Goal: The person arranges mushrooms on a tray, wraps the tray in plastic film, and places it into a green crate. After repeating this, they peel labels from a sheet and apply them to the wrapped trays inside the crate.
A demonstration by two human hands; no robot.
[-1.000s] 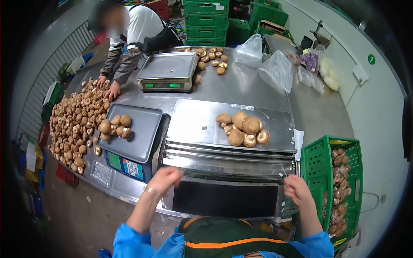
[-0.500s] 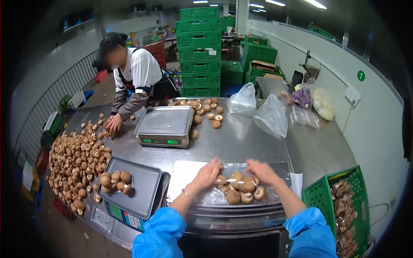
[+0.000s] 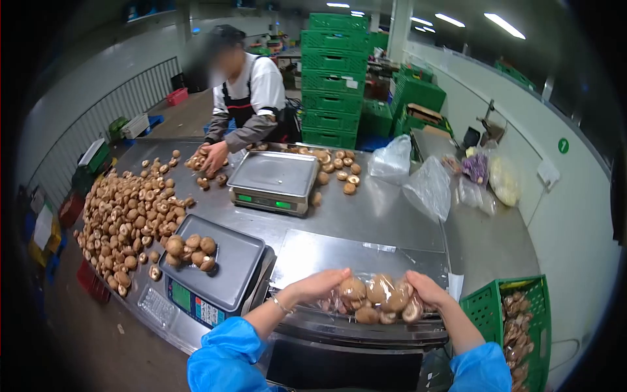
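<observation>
A clear-wrapped pack of shiitake mushrooms [image 3: 380,295] is held between my two hands over the front edge of the metal wrapping station [image 3: 320,251]. My left hand [image 3: 324,283] is closed around its left end. At the opposite end, the fingers of my right hand [image 3: 426,289] curl round the film. Shiny film stretches over the brown caps, and pale undersides show on the near side. The pack's underside is hidden.
Left of the station, a scale [image 3: 228,287] bears several loose mushrooms. Beyond it are a mushroom heap [image 3: 130,215] and a second scale [image 3: 274,173]. A co-worker's hands [image 3: 214,157] hold mushrooms. Plastic bags [image 3: 428,189] lie back right; a green crate [image 3: 480,320] of mushrooms stands right.
My hands have moved from above the film to gripping both ends of the pack, now nearer the station's front edge. The film sits more closely round the mushrooms. My view has shifted left.
</observation>
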